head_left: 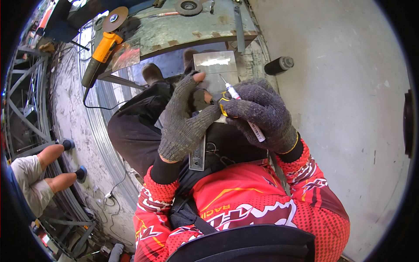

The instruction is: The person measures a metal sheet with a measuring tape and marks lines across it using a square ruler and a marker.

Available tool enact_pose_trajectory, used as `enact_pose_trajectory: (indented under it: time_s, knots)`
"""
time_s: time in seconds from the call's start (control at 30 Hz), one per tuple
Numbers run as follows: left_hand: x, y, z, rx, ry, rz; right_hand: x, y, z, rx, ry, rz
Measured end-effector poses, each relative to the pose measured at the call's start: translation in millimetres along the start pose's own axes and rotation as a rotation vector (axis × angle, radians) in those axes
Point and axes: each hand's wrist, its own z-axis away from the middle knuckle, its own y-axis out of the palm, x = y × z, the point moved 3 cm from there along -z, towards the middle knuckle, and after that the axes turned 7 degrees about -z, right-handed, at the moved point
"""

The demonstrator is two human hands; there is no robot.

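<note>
My left hand (185, 118), in a grey knitted glove with bare fingertips, bends over my lap, one finger pointing forward. Its thumb meets a small black and yellow object (224, 106) between the hands; its kind is hidden. My right hand (266, 111), gloved in darker grey, grips a white marker pen (232, 91) with its thin tip forward. Beneath the hands, a flat grey metal piece (214, 63) with a shiny far part extends ahead of my lap. A slotted grey metal bar (197, 156) sticks out below my left palm, its other end covered.
Ahead stands a metal-topped bench (174, 32) bearing a grinding disc (188, 6) and a flat bar (239, 28). A yellow angle grinder (103, 52) with cord lies at its left. A black cylinder (279, 65) is right on the floor. Another person's legs (52, 166) show left, beside metal racks.
</note>
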Motion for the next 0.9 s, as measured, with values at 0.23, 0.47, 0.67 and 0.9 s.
enact_pose_trajectory:
  time_s: [0.23,0.47,0.67,0.9]
  knots:
    - [13,-2,-3,0.084,0.064,-0.338,-2,0,11,-0.03,0.04,0.037]
    - [10,-4,-4,0.101,0.05,-0.237,-3,-2,8,-0.055,0.025,-0.01]
    - [8,-6,-2,0.104,0.048,-0.313,1,0,7,-0.058,0.001,-0.028]
    - [-12,-7,3,0.025,0.134,-0.156,-12,-14,5,-0.064,0.044,-0.045]
